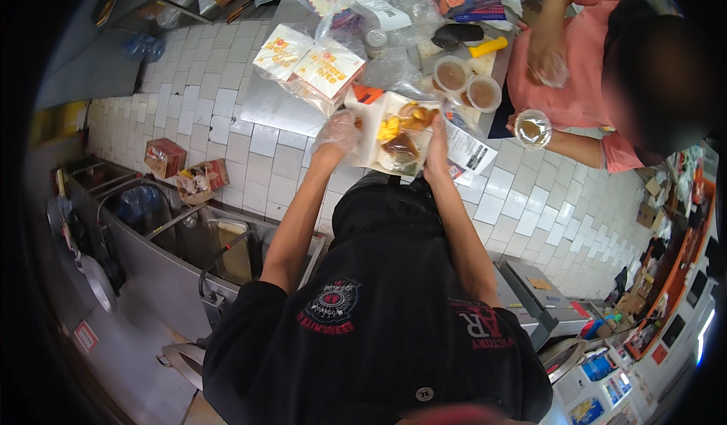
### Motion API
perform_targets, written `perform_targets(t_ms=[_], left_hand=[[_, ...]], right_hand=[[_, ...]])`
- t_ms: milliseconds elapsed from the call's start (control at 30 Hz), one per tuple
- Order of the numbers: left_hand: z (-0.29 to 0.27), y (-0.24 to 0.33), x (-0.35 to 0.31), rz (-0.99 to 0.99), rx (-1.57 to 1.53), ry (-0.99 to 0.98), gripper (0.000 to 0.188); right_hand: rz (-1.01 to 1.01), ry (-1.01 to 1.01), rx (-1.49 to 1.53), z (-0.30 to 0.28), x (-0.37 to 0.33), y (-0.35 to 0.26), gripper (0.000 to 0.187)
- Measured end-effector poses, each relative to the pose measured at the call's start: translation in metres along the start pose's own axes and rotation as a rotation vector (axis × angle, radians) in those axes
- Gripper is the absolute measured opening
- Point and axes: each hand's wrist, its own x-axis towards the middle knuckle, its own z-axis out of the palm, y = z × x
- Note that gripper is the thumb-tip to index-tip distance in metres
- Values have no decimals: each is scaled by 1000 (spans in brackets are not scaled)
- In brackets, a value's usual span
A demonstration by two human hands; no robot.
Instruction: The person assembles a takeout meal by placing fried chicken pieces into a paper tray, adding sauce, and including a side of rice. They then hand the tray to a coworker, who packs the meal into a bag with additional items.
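An open white cardboard food box (pixel 369 143) is held in front of my waist, at the near edge of the steel table. My left hand (pixel 338 133), in a clear plastic glove, grips its left side. Along the opposite side, the fingers of my right hand (pixel 437 146) are closed on the box's edge. Inside lie yellow food pieces (pixel 388 128), browned food (pixel 418 115) and a brown portion under clear film (pixel 401 149). Just beyond the box are lidded tubs of brown sauce (pixel 452 74). A printed paper slip (pixel 467 151) sticks out beside my right hand.
Bagged printed boxes (pixel 327 69) stand on the steel table (pixel 261 111), with a can (pixel 375 40) and a yellow-handled tool (pixel 488 46) farther back. At right, a person in a pink shirt (pixel 579 107) holds a film-covered cup (pixel 532 130). Steel sinks (pixel 204 251) line the left.
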Motion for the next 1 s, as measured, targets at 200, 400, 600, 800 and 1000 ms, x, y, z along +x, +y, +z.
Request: perform_targets(t_ms=[200,400,600,800,1000], left_hand=[[-9,-12,0,-27,-114,103,28],[-25,-28,22,-82,2,132,33],[-37,-34,15,54,-70,106,31],[-36,-23,-9,29,-119,214,47],[-8,-35,-22,130,-208,364,49]], right_hand=[[44,12,-146,41,-1,9,77],[122,-33,-41,59,9,14,80],[-15,44,-298,60,23,33,77],[-169,55,-589,47,26,32,76],[-443,-82,-1012,45,-6,1,71]])
